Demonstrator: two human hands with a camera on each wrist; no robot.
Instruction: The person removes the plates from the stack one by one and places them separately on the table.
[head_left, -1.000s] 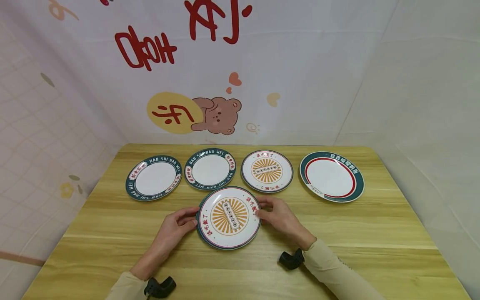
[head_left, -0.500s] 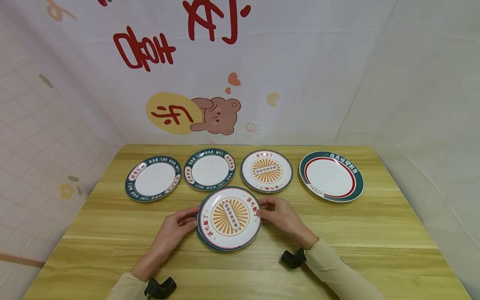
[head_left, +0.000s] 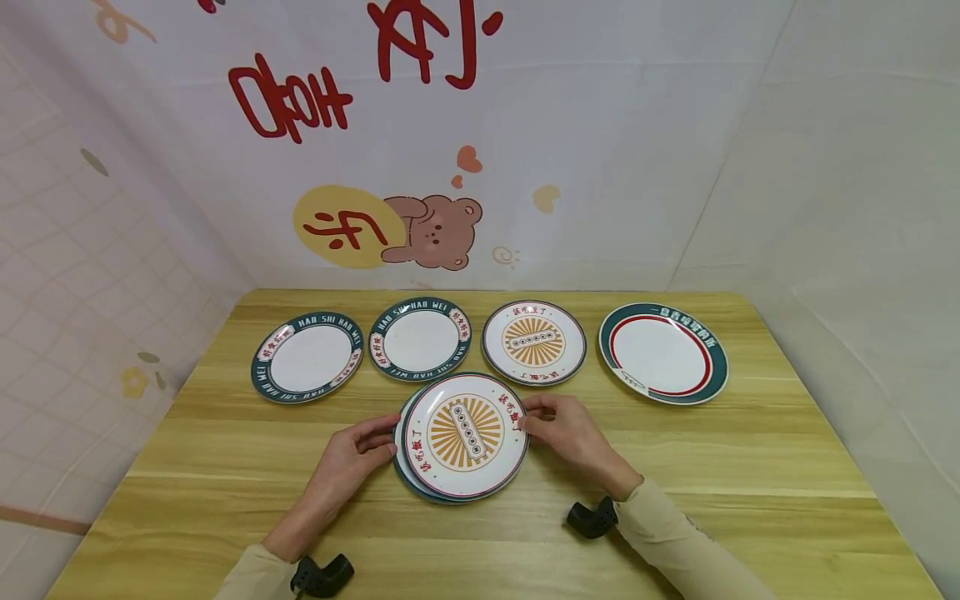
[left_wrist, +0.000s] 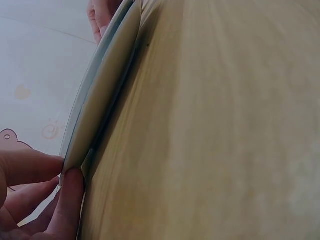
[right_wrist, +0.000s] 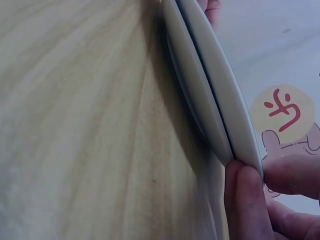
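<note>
A white plate with an orange sunburst (head_left: pixel 463 437) tops a small stack at the table's centre, offset to the right. From beneath its left side shows a green-rimmed plate (head_left: pixel 406 477). My left hand (head_left: pixel 348 458) holds the stack's left edge between thumb and fingers. On the opposite side my right hand (head_left: pixel 573 437) pinches the sunburst plate's edge, thumb on top. In the right wrist view the top plate (right_wrist: pixel 225 85) overlies a second plate (right_wrist: pixel 192 75), both raised off the table at that edge. The left wrist view shows stacked edges, so which plates the left fingers grip is partly hidden.
Behind the stack, a row holds two green-rimmed plates (head_left: pixel 306 357) (head_left: pixel 420 339), another sunburst plate (head_left: pixel 533 342), and a larger green plate with a red ring (head_left: pixel 663 354). They lie on a wooden table (head_left: pixel 750 483), with a printed cloth wall (head_left: pixel 615 167) behind.
The sunburst plate has slid right with my right hand, baring more of the plate beneath on the left. My left hand stays nearly where it was.
</note>
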